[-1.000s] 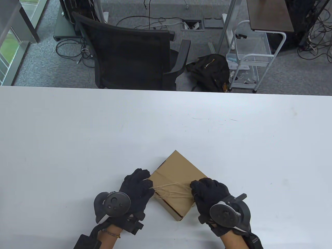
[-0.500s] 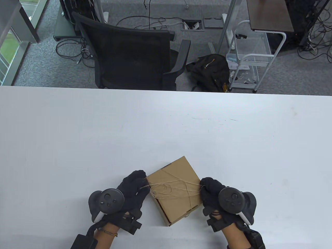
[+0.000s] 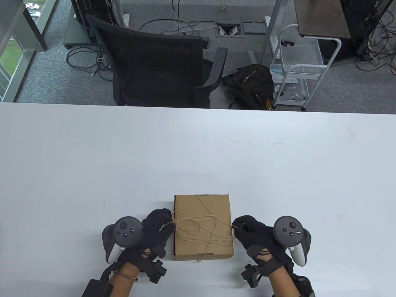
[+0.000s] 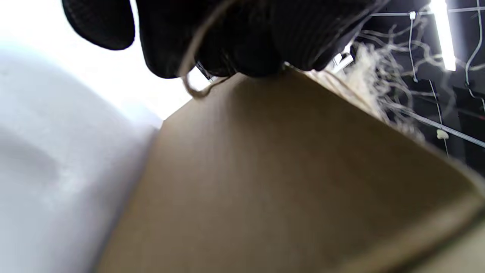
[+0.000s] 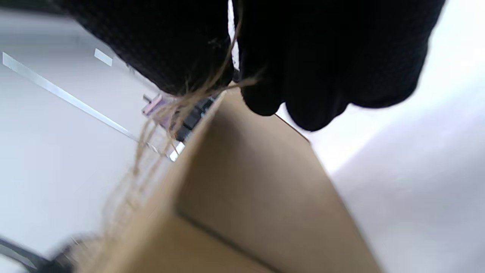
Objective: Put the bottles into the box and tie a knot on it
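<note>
- One white surface (image 3: 92,161) fills the lower two thirds of the table view; beyond its far edge, in the upper part of the frame, stand a black office chair (image 3: 154,65) and a wire cart (image 3: 297,68) on grey carpet.
- One cardboard box (image 3: 202,244) sits closed at the lower middle of the frame, square to the camera and between the two hands. No bottles show anywhere, so I judge they are already inside; that step looks done.
- The left hand (image 3: 154,230) sits against the box's left edge, fingers curled. Its grip pinches one end of the string, which the left wrist view shows running out from under the fingertips (image 4: 242,49) at the box's top corner. Holding it low at the edge likely keeps the pull level across the lid.
- The right hand (image 3: 253,233) mirrors it at the box's right edge, its grip closed on the other end; the right wrist view shows frayed fibres trailing from between the fingers (image 5: 182,57) down to the box edge.
- The string (image 3: 198,227) lies across the lid in slack loops with a crossing near the middle, so the knot looks formed but not yet drawn tight. Pulling the two ends apart would cinch it.
</note>
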Motion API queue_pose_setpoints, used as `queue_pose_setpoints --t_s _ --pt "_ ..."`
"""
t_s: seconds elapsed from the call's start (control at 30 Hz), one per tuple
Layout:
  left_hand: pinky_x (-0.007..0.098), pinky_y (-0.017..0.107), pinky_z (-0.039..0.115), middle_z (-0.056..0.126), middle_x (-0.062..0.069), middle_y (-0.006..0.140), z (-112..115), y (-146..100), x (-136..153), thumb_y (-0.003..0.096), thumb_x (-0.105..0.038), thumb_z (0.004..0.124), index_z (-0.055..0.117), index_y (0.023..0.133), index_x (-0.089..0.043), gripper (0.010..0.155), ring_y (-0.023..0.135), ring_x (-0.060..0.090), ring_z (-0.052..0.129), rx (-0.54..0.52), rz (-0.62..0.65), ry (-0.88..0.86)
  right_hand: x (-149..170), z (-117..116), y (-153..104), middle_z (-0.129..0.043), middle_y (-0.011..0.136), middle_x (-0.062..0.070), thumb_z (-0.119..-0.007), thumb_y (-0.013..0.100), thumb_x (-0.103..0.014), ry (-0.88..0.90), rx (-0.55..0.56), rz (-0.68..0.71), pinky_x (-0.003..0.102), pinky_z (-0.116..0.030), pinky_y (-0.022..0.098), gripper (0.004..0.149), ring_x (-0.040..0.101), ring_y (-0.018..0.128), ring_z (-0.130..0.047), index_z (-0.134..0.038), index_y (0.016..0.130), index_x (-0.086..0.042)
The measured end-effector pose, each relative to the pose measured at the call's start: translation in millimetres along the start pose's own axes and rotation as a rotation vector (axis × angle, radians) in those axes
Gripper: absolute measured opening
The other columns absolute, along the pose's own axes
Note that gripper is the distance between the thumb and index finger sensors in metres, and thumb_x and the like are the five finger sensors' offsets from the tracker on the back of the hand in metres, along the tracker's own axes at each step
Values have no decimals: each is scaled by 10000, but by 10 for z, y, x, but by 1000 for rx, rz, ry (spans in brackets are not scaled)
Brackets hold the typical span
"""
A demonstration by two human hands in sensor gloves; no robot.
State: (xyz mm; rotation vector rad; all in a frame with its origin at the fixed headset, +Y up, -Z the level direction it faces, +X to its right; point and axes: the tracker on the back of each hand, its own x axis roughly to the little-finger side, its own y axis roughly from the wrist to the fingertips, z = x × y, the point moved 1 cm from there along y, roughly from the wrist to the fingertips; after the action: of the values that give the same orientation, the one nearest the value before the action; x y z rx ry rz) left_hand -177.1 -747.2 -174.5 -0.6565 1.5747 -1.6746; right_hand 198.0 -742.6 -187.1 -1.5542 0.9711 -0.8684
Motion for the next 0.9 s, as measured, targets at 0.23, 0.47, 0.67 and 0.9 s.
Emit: queue_pose_setpoints --t_s 0.23,0.47,0.67,0.9 --pt "709 661 664 780 179 1095 -174 29 179 505 -405 837 864 853 -82 476 977 531 805 -6 -24 -242 333 3 89 -898 842 203 -829 482 -289 733 -156 -53 644 -745 538 386 511 784 -805 -808 827 -117" --pt "749 693 566 695 175 1139 -323 38 496 518 -435 825 868 843 -77 485 1049 548 681 61 -50 -771 468 -111 145 -910 838 142 -800 506 -319 915 -202 -60 627 -711 588 400 452 831 -785 -754 859 -139" --pt "766 697 538 729 163 1118 -294 62 665 540 -484 818 863 827 -81 497 1040 527 719 126 -50 -1055 537 -128 157 -941 788 91 -795 510 -329 966 -191 -80 598 -719 601 403 402 810 -835 -740 863 -142" --pt "748 685 636 875 160 1050 -137 128 584 565 -505 807 815 872 -123 491 962 479 880 256 35 -1176 615 -176 189 -971 664 -9 -775 533 -358 1079 -128 -42 532 -730 624 417 297 734 -923 -702 881 -142"
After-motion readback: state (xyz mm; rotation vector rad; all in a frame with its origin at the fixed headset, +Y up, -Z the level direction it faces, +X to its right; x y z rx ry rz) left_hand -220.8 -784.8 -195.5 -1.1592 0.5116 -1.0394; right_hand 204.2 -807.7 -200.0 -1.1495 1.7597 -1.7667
